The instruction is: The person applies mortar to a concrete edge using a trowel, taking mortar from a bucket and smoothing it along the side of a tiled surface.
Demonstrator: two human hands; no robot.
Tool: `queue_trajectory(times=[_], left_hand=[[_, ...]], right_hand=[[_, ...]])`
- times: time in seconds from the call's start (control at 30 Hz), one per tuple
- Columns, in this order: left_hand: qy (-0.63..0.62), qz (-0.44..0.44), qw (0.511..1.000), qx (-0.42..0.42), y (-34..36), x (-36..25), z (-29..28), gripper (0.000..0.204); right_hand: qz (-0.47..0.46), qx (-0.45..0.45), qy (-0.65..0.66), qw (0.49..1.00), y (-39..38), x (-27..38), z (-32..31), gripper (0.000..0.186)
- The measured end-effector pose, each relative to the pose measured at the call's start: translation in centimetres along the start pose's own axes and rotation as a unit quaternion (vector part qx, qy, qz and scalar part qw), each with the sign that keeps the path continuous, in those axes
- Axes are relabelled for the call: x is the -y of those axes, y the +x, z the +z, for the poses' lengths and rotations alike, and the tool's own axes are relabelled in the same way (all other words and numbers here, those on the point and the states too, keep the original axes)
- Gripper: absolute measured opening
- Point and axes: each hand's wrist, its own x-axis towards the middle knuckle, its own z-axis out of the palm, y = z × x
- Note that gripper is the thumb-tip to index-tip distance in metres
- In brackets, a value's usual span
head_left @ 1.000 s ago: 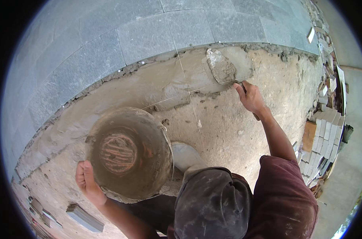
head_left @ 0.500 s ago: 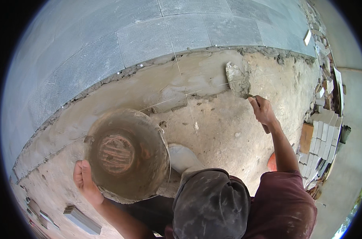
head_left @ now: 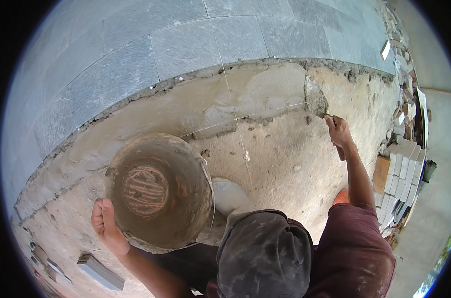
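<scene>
My left hand grips the rim of a mortar-smeared bucket, tilted so that its inside shows, with a thin coat of mortar and reddish streaks on the bottom. My right hand is closed round the handle of a trowel. Wet mortar coats the trowel's blade, which lies at the right end of a smooth grey mortar band. This band runs along the edge of the laid grey stone tiles. A taut string crosses over the mortar.
Stacked cut stone pieces and rubble line the wall at right. A pile of thin tiles lies at lower left. An orange object sits beside my right arm. A dusty dark cap fills the bottom middle.
My right hand has drawn the trowel to the right, and the smooth mortar now reaches farther that way. The left hand stays on the bucket's rim.
</scene>
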Motion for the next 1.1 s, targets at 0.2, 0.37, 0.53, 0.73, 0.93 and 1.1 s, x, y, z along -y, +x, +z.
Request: queue_trajectory(times=[0.2,0.37,0.53,0.73,0.93,1.1], left_hand=[[0.005,0.006,1.0,0.021,0.2,0.1,-0.5,0.036],[0.018,0.001,1.0,0.016,0.1,-0.1,-0.2,0.036],[0.055,0.029,0.998,0.027,0.2,0.1,-0.4,0.036],[0.016,0.011,1.0,0.023,0.3,0.0,-0.3,0.036],[0.021,0.006,1.0,0.012,0.4,0.0,-0.5,0.036],[0.024,0.007,1.0,0.017,0.2,-0.5,0.2,0.036]], right_hand=[[-0.001,0.01,0.036,0.999,-2.6,1.6,0.2,0.053],[-0.134,0.046,-0.019,0.99,-1.1,6.9,3.4,0.052],[-0.126,0.019,0.002,0.992,2.2,4.3,2.8,0.053],[0.054,0.018,0.048,0.997,1.8,-0.2,-1.5,0.054],[-0.007,0.048,0.047,0.998,-3.6,1.8,1.4,0.053],[-0.134,0.082,-0.004,0.988,-5.7,6.1,5.5,0.049]])
